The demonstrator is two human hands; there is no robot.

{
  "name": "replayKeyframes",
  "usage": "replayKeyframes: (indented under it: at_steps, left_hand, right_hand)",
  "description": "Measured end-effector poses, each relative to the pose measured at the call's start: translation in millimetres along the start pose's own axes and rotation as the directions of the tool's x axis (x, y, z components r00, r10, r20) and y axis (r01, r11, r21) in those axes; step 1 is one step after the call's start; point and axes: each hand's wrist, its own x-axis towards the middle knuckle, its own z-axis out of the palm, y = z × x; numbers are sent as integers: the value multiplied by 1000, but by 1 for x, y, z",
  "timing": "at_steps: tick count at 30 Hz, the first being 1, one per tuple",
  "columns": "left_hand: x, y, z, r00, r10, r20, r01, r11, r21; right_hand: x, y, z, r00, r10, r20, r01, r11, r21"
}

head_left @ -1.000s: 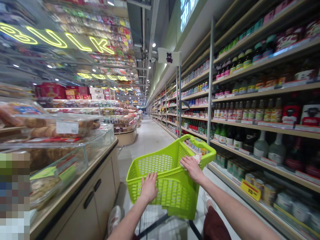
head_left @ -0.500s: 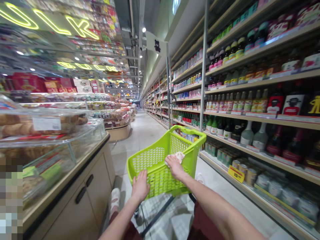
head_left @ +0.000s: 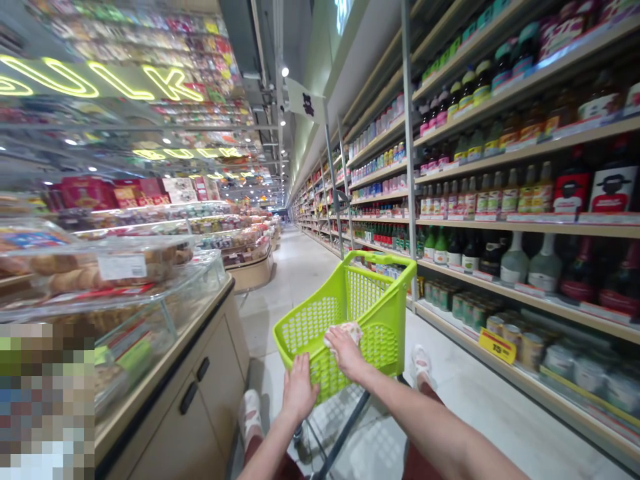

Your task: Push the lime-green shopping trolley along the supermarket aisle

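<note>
Resting fingers [head_left: 301,366] on green basket [head_left: 385,313] rim.

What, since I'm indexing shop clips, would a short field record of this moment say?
place: supermarket aisle
left hand: flat against the near wall of the green basket cart
right hand: on a cloth at the cart's rim
right side: shelves with bottles and cans
left side: counter with glass food cases

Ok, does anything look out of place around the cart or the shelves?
Only a crumpled pale cloth under the right hand on the rim of the green cart; the left hand rests beside it. Shelf bottles stand in rows; nothing looks spilled.
</note>
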Motion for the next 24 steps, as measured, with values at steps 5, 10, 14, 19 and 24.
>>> replayKeyframes:
  at_steps: [5,10,14,19,24]
  left_hand:
    - [-4,6,-1,999,42,7,-42,998,-46]
    - [-5,6,8,997,67,-24,-68,997,-33]
    - [-6,13,15,997,79,-23,-79,996,-30]
    - [0,16,9,992,85,-91,-114,911,-396]
    - [9,32,-7,991,-90,-104,-52,449,-892]
  right_hand:
    - [-9,-4,0,994,-100,39,100,995,23]
    - [-14,13,-9,1000,-6,-24,7,1000,11]
    - [-20,-1,1,998,45,-51,-43,998,39]
    - [-27,-31,7,993,67,-99,-39,965,259]
    - [-15,-59,-4,907,388,-163,-195,730,655]
